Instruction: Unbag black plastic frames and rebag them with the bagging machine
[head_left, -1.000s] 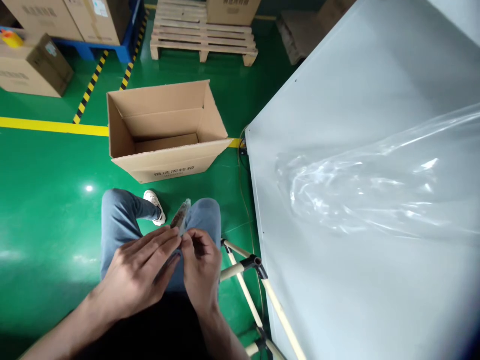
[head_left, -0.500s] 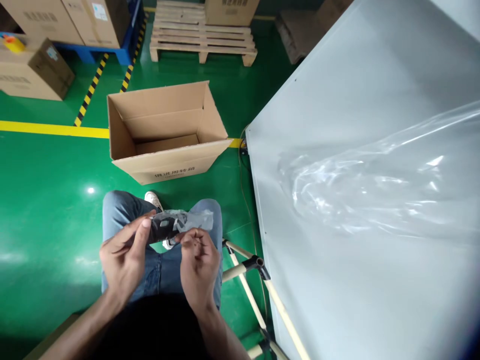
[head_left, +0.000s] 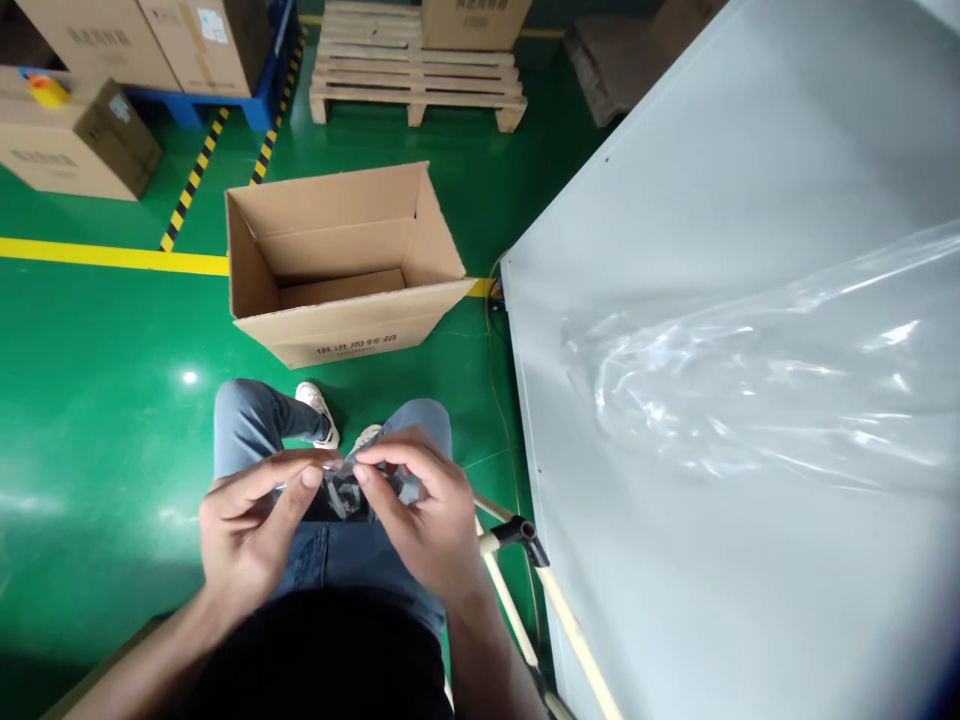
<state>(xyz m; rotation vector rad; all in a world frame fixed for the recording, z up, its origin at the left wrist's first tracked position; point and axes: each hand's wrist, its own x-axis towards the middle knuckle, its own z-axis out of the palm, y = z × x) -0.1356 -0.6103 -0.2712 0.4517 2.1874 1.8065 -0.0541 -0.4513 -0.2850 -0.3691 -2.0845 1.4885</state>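
Note:
Between my hands, above my lap, is a small clear plastic bag (head_left: 346,494) with a dark item showing inside; I cannot make out what kind of item it is. My left hand (head_left: 255,520) pinches the bag's upper left edge between thumb and fingertips. On the other side, my right hand (head_left: 424,505) pinches the same upper edge with thumb and forefinger. The fingertips of both hands are close together, and the bag hangs below them, partly hidden by the fingers.
An open cardboard box (head_left: 360,335) stands on the green floor past my knees. At right is a large grey tabletop (head_left: 675,580) with a clear plastic sheet (head_left: 675,390) on it. A tube frame (head_left: 559,600) stands beside my right leg. Farther off are a wooden pallet (head_left: 416,75) and stacked cartons (head_left: 90,45).
My right hand has turned and risen to grip the bag's top edge near my left fingertips. The bag, earlier stretched out to the right, now hangs down between the hands.

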